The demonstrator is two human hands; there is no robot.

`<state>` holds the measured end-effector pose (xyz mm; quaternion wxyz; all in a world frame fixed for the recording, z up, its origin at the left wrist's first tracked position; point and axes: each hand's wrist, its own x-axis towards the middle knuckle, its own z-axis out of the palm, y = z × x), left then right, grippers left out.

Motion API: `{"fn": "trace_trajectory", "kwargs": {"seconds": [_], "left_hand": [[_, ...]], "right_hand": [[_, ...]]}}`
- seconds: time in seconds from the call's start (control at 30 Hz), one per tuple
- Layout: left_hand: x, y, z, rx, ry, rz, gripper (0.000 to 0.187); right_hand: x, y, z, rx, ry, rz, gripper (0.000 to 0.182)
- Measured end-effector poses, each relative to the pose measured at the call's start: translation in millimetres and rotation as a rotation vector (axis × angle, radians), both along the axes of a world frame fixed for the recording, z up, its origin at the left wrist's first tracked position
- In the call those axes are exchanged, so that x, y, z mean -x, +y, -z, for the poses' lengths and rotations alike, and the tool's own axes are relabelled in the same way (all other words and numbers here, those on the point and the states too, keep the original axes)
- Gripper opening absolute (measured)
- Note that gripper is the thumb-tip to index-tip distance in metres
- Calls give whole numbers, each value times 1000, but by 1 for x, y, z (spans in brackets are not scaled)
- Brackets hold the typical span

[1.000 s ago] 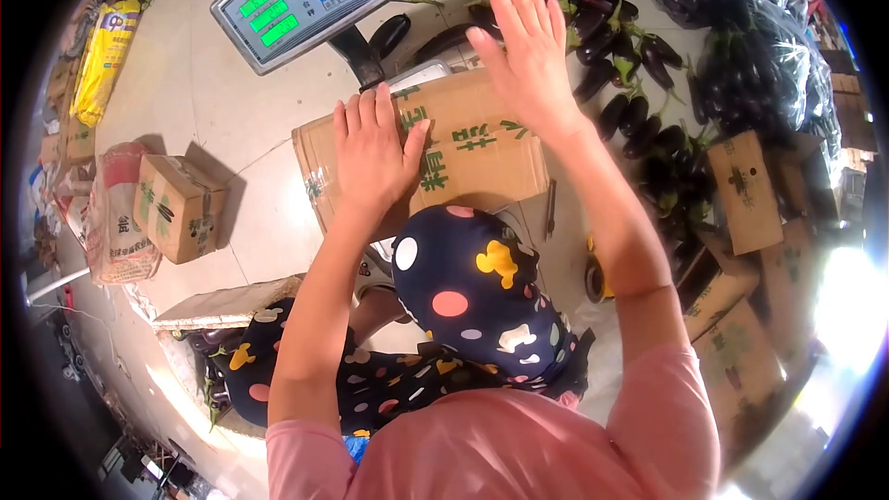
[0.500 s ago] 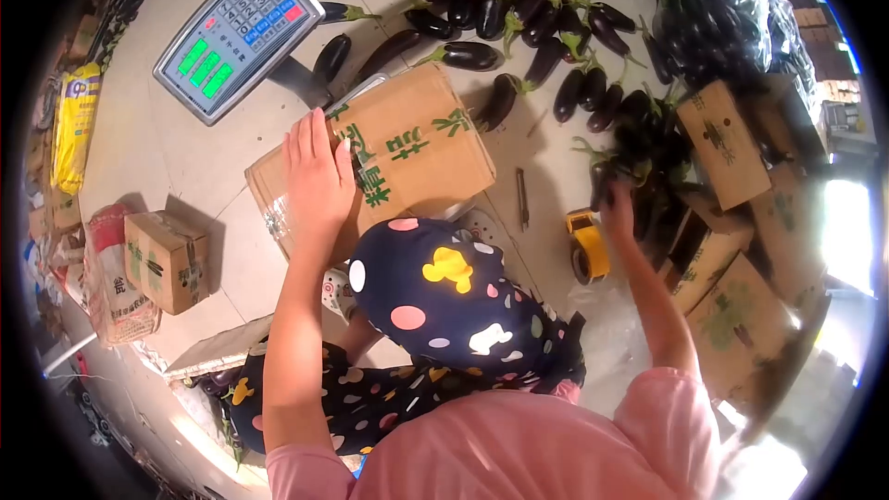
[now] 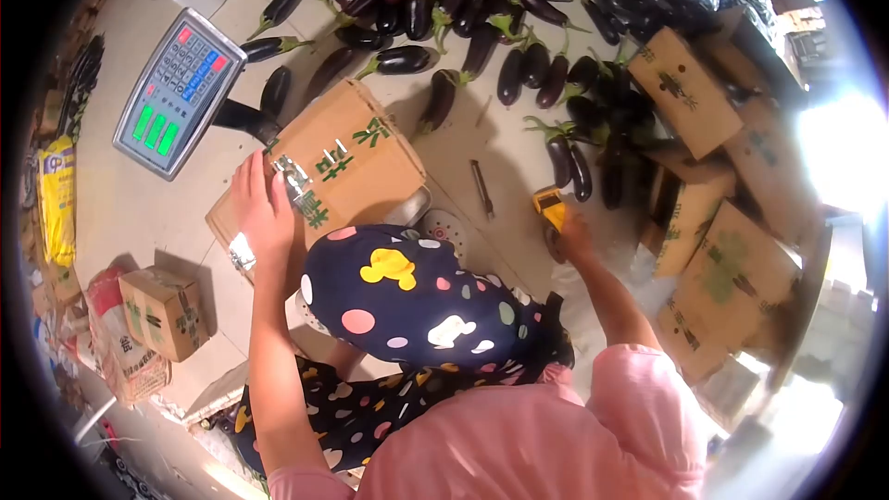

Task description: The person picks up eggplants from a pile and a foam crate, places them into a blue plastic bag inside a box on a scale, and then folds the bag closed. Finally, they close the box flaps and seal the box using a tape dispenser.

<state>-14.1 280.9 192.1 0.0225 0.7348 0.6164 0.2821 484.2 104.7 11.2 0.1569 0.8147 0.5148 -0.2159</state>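
Observation:
My left hand [image 3: 266, 208] lies flat on top of a closed cardboard box [image 3: 356, 171], its fingers stretched out and close together. Green printed characters and strips of shiny tape show on the box, which rests on a scale. At my right, my right hand [image 3: 572, 236] is wrapped around a yellow tape dispenser [image 3: 550, 209]; its fingers are partly hidden. Just beyond the dispenser lie a pair of dark eggplants [image 3: 580, 174] with green stems.
The scale's display panel [image 3: 179, 93] stands at the left behind the box. Many eggplants [image 3: 417, 14] lie across the floor beyond. A thin brown stick [image 3: 482, 189] lies between box and dispenser. Cardboard boxes [image 3: 685, 93] crowd the right, and a smaller carton [image 3: 164, 313] sits at left.
My right hand has moved from the eggplants back to the tape dispenser and closed on it. My left hand stays on the box. The whole view has shifted.

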Motion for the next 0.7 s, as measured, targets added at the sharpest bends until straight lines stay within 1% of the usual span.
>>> {"fn": "trace_trajectory", "kwargs": {"seconds": [0.03, 0.13, 0.23, 0.3, 0.33, 0.37, 0.43, 0.47, 0.5, 0.57, 0.63, 0.7], "left_hand": [[1, 0, -1, -1, 1, 7, 37], [1, 0, 2, -19, -18, 9, 36], [4, 2, 5, -43, -42, 0, 37], [4, 2, 6, -44, -103, -23, 38], [3, 1, 5, 10, -134, -63, 40], [3, 0, 1, 23, -163, -55, 41], [6, 0, 3, -15, -236, -44, 40], [9, -1, 8, -4, -242, -67, 38], [11, -2, 10, 9, -273, -71, 36], [14, -3, 3, 36, -307, -38, 34], [16, -6, 3, 21, -369, -29, 33], [16, -4, 7, 16, -437, -25, 34]], "right_hand": [[-7, -2, 1, 5, 41, 14, 71], [-20, 3, -25, 35, 400, 224, 51], [-20, 7, -76, 67, 1201, 739, 44], [-1, 26, -114, 6, 1261, 722, 58], [19, 45, -138, -149, 1313, 674, 57], [46, 67, -162, -303, 1365, 624, 56], [94, 109, -200, -453, 1391, 519, 51], [106, 128, -200, -430, 1663, 414, 49], [124, 146, -206, -391, 1784, 409, 49], [169, 185, -240, -271, 1778, 195, 55], [207, 216, -247, -335, 1611, -59, 64], [251, 229, -277, -334, 1625, -392, 71]]}}
